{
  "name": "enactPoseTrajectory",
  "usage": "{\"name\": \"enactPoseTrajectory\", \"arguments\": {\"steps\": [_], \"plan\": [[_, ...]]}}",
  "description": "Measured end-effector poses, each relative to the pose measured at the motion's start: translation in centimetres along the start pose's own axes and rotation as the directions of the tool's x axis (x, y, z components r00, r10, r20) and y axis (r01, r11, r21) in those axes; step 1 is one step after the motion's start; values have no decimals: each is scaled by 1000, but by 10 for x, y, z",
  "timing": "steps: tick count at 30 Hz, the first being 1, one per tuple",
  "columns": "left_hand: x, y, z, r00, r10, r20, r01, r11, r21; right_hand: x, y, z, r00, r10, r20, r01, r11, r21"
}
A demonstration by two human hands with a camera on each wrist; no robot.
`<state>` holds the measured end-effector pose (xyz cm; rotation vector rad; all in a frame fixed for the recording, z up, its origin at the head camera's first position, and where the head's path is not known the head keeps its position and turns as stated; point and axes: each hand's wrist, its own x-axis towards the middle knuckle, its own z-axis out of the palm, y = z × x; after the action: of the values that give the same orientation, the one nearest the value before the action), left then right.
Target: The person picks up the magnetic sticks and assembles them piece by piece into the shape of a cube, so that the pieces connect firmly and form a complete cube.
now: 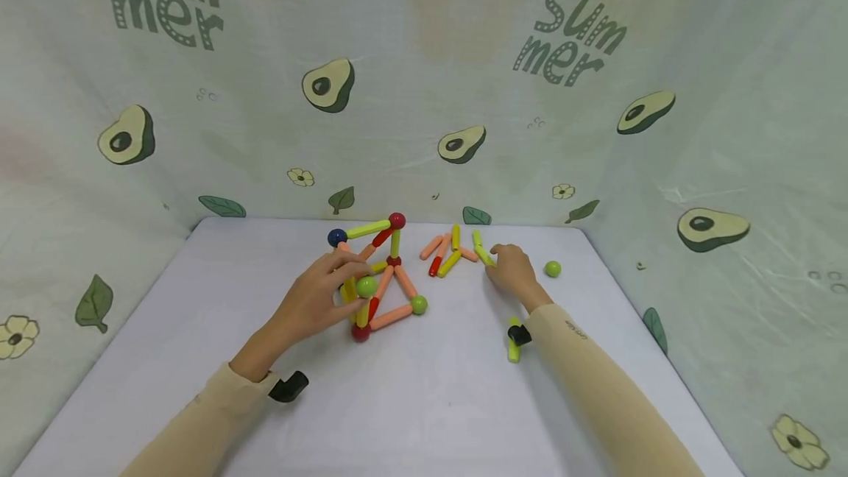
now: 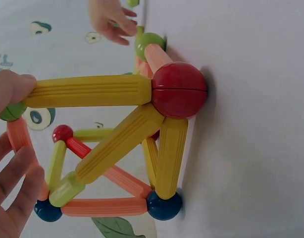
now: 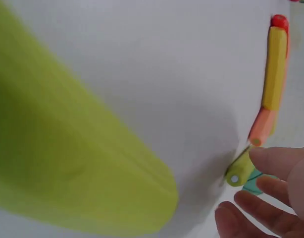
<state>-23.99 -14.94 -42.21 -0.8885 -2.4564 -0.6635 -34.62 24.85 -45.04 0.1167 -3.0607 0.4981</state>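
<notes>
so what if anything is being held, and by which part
The left hand holds the stick frame by its upper green ball. The right hand is at a lime stick; whether it grips it cannot be told.

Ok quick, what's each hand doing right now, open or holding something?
Left hand: holding a green ball on the stick frame.
Right hand: open, close to a lime-green stick; whether it touches can't be told.

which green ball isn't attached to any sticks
The green ball to the right of the right hand: it sits apart on the table, while the other two are joined to the frame, one held by the left hand.
</notes>
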Motion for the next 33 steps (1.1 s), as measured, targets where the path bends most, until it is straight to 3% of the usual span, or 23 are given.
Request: {"name": "enactPoseTrajectory", "arguments": {"steps": [6,12,15,19,25,33], "plan": [[-1,2,-3,1000,8,13,-8,1000,0,6,15,-2,996,31,80,-32,999,10],[-1,3,-4,999,33,24,-32,999,-35,2,12,-22,997,21,67,-22,1000,16],[0,3,-4,998,54,29,-53,997,-49,-4,2,-35,999,-26,27,26,999,22],[1,6,-6,998,59,15,-59,998,-34,-18,-18,-51,986,-163,-15,164,985,54],[3,11,-8,999,44,-14,-44,999,9,-41,-55,-63,923,-385,-19,382,905,189],[5,18,-8,999,23,-37,-23,999,26,-64,-97,-58,788,-611,-67,602,744,291]]}}
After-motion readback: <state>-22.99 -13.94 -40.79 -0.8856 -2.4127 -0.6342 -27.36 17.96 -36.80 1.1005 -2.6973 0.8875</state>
